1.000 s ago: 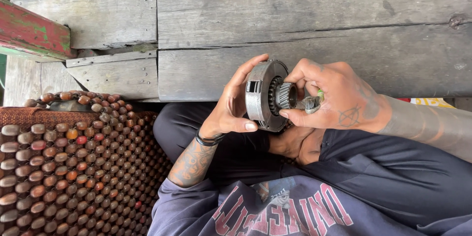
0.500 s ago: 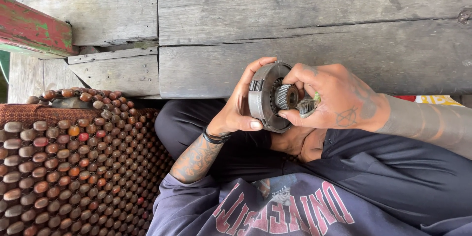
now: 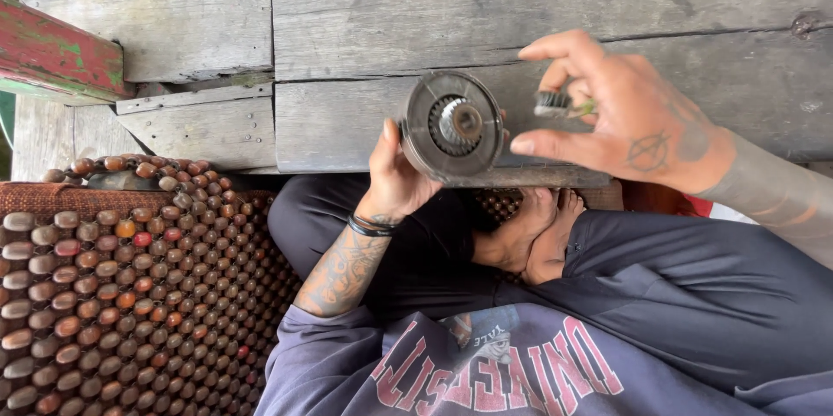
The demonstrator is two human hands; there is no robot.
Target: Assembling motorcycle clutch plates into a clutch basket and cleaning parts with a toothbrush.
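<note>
Fingers: left hand (image 3: 401, 175) wraps the round metal gear housing (image 3: 451, 127) from behind, thumb up along its left rim, the rest hidden at the back; right hand (image 3: 626, 119) pinches a small dark toothed gear (image 3: 553, 104) between thumb and forefinger, other fingers spread loose.
Beaded mat (image 3: 104, 294): fills the lower left, rows of brown and reddish wooden beads, lying over a woven brown surface.
Red-painted beam (image 3: 52, 56): upper left corner, paint worn, green patches showing.
Wooden planks (image 3: 390, 8): grey, weathered, run across the whole top; housing and both hands are held up in front of the lower plank's bottom edge, resting on nothing.
Left wrist: dark bands (image 3: 371, 227), tattooed forearm below.
Gear housing: face turned to the camera, a toothed hub at centre, a flat grey metal part reaching right from beneath it.
Small gear: just right of the housing, apart from it, level with its upper rim.
Lap: dark trousers, bare feet (image 3: 534, 229) tucked beneath the hands, purple printed sweatshirt (image 3: 486, 364) at the bottom edge.
</note>
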